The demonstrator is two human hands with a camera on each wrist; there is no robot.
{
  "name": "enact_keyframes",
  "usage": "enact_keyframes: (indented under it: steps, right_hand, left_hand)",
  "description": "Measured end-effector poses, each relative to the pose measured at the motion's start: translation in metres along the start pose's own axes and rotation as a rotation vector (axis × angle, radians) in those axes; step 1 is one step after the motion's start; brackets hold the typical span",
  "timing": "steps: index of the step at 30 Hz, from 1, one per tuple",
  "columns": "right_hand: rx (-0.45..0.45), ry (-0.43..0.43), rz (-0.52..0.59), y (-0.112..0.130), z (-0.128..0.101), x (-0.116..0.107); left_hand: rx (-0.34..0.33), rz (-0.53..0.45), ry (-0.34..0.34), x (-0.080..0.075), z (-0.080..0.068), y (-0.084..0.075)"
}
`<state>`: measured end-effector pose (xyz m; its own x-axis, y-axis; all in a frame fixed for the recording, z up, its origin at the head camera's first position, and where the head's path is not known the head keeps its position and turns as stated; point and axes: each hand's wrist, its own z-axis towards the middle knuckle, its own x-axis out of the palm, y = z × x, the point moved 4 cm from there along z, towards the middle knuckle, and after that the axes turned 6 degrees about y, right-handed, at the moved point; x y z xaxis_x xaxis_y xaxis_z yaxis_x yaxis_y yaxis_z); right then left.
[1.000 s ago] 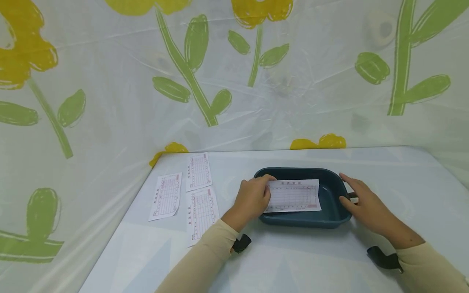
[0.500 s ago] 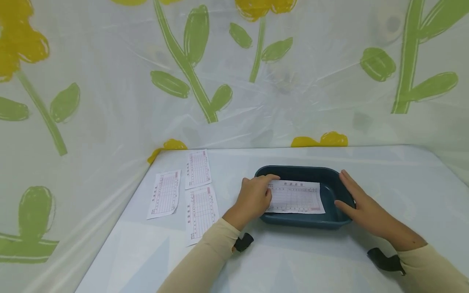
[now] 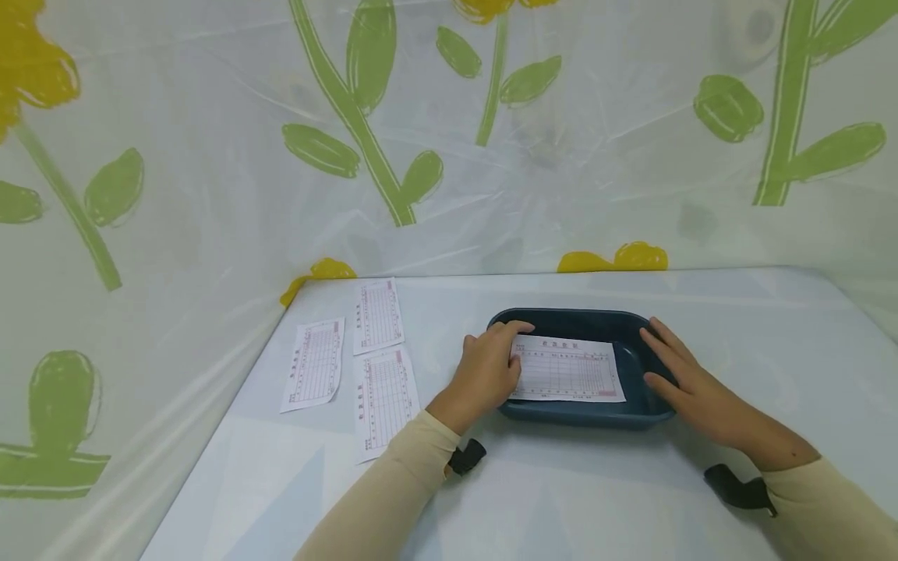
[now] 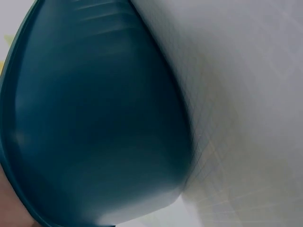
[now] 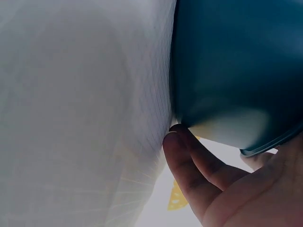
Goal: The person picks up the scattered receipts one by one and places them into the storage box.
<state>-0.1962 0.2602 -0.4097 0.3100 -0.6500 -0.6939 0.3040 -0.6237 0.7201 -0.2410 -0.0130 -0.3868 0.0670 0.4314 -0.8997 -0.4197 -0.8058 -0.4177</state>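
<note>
A dark blue oblong basin [image 3: 589, 421] stands on the table in the head view. Inside its outline lies a white printed form [image 3: 568, 370] with a red-and-grey table. My left hand [image 3: 484, 374] reaches over the basin's left end, index finger and thumb apart at the form's left edge. Whether it pinches the form is hidden. At the other end my right hand [image 3: 701, 393] holds the basin, thumb over the rim. In the right wrist view its fingers [image 5: 184, 165] bend against the basin's outside. The left wrist view shows mainly the basin's end wall [image 4: 94, 109].
To the left on the table [image 3: 561, 483] lie three similar forms: an upper one [image 3: 379, 315], a lower one [image 3: 386, 401] partly behind the left sleeve [image 3: 393, 475], and one farther left [image 3: 314, 365]. A curtain with yellow flowers [image 3: 526, 195] hangs behind.
The form has shifted slightly right in the basin. My right hand's fingers have moved a little inward over the basin's rim. The whole head view has tilted down and up slightly; the other forms stay put.
</note>
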Motion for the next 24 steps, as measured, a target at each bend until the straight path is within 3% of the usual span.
enact_keyframes:
  steps: [24]
  right_hand:
    - [0.053, 0.029, -0.052, -0.0006, 0.0008, 0.0005]
  left_hand:
    - [-0.024, -0.004, -0.062, -0.0021, -0.0024, -0.0023]
